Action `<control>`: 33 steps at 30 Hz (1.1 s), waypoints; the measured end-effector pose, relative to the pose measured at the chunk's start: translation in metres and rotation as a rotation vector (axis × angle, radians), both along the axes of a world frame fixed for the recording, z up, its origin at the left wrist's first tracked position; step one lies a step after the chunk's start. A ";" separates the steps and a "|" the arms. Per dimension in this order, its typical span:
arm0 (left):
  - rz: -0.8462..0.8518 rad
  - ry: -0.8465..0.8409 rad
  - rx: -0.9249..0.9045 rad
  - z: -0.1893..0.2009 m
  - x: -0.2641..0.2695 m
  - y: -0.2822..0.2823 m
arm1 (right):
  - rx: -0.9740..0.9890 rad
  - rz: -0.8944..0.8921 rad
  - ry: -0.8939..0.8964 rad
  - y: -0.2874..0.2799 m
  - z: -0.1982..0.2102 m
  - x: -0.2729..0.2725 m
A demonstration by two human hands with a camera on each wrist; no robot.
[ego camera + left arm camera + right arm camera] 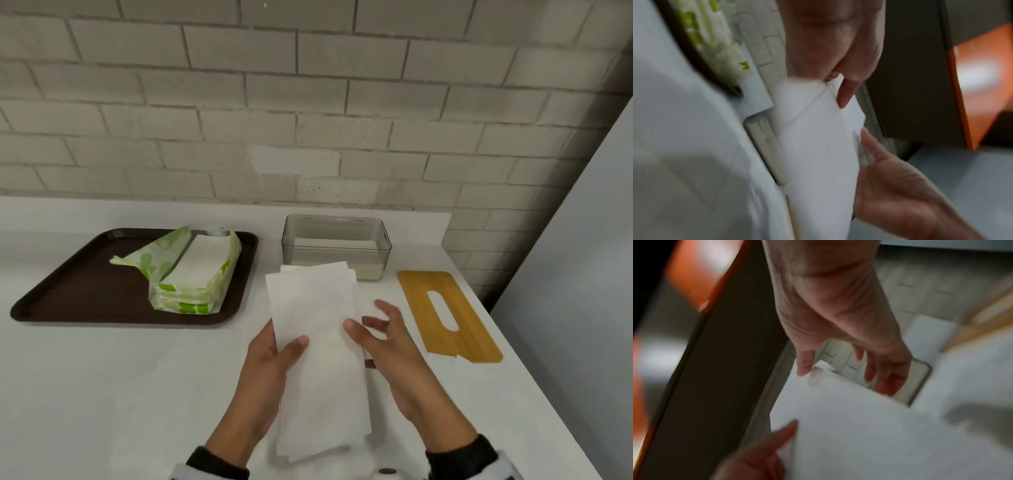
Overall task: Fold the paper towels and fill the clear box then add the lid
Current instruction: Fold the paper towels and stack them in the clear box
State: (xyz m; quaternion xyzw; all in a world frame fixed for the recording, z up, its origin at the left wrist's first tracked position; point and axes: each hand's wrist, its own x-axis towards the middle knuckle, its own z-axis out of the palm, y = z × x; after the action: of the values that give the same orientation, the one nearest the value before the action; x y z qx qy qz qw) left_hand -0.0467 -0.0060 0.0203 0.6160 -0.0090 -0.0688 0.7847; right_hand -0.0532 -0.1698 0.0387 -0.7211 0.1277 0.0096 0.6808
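Paper towel in left hand.

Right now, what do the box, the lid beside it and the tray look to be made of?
Clear box: transparent smooth plastic by the look; the towels inside show through its walls.
Lid: yellow-tan with lengthwise streaks and a matte face, probably bamboo or wood; has an oval slot.
Tray: dark brown, raised rim, dull sheen, likely moulded plastic.

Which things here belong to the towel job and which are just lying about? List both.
Job: paper towels in left hand, right hand alongside; clear box; wooden lid; towel pack.
Lying about: brown tray under the pack; white counter; brick wall.
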 end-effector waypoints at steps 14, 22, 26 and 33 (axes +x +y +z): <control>0.149 -0.241 0.135 -0.006 0.009 -0.023 | -0.152 -0.004 -0.304 0.018 -0.001 -0.001; 0.175 -0.175 -0.250 0.009 0.024 0.001 | -0.362 0.362 0.010 -0.012 -0.015 -0.003; 0.227 -0.207 0.061 0.005 0.024 0.034 | -0.235 0.175 -0.086 -0.039 -0.014 -0.006; 0.247 -0.073 0.182 -0.020 0.020 0.022 | 0.271 -0.203 -0.261 -0.029 -0.028 0.000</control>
State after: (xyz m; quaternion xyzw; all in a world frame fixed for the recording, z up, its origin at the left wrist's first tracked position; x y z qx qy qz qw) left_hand -0.0271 0.0156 -0.0001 0.6831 0.0447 0.0500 0.7272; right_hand -0.0534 -0.1989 0.0105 -0.6017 0.1081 -0.1356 0.7797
